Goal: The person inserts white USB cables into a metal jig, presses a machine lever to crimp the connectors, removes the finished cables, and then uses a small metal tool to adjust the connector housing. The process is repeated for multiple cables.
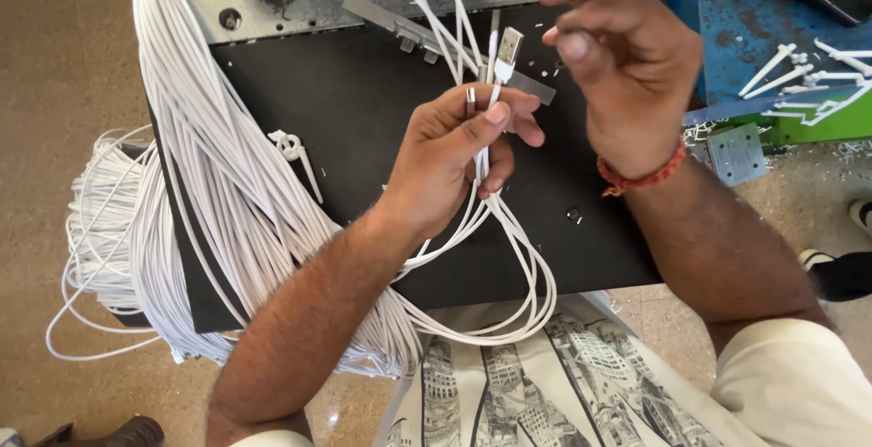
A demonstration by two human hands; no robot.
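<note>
Few white cables [490, 220] clamped in left hand [445, 161], plugs [507, 52] up; right hand [627, 65] hovers loosely open; big bundle [209, 183] at left looks unsorted, so early.

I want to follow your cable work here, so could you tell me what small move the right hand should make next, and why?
Probably bring the right hand down to pinch the metal plug. The left hand holds the white cables with that plug sticking up, and the right hand's fingers are open just beside it, touching nothing.
</note>
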